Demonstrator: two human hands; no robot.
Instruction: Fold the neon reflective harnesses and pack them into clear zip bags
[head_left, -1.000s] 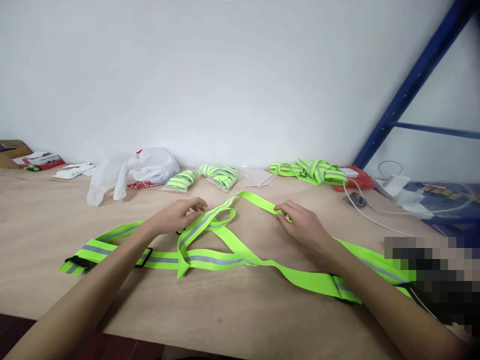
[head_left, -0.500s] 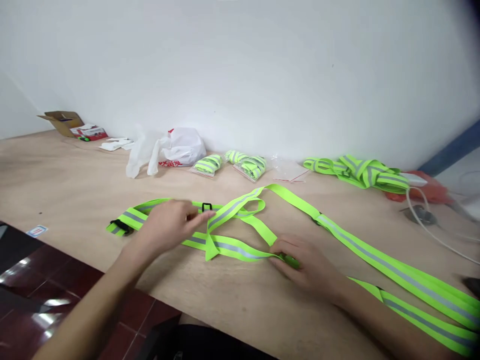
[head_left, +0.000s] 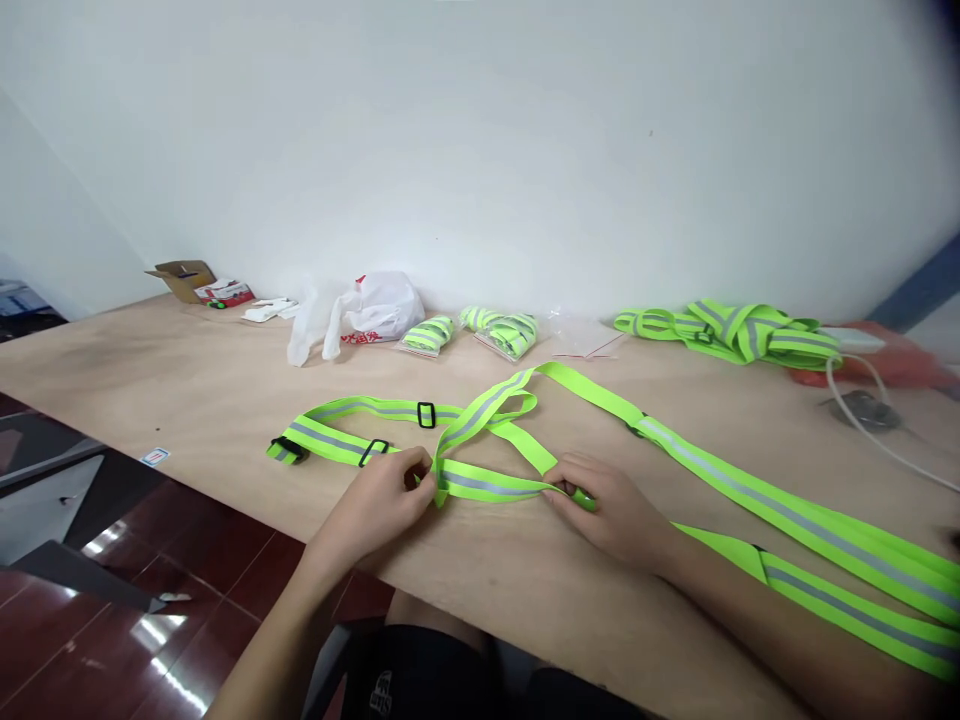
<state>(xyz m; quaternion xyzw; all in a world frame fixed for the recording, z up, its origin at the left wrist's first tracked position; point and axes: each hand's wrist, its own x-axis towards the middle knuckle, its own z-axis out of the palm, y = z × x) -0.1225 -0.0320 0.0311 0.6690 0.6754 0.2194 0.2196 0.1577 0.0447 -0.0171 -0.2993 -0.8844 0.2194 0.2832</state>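
Note:
A neon-yellow reflective strap [head_left: 491,484] with a silver stripe lies in loops across the table before me. My left hand [head_left: 394,490] pinches it where two bands cross, near the front edge. To the right, my right hand [head_left: 600,500] has its fingers closed on the same strap, a short stretch away. Black slider buckles [head_left: 426,414] sit on the left loop, and a black clip [head_left: 289,449] is at its far left end. Longer bands [head_left: 780,505] run off to the right, passing partly behind my right forearm.
Along the wall stand a cardboard box [head_left: 184,280], a white plastic bag [head_left: 386,305], bagged straps [head_left: 510,335] and a clear bag [head_left: 581,335]. More straps [head_left: 735,330] are heaped at the back right, near a white cable [head_left: 862,440]. The table's front edge slants down to the right.
My left hand has moved right and down from above the left loop and now pinches the strap's crossing. My right hand keeps its hold. The camera view has shifted slightly left.

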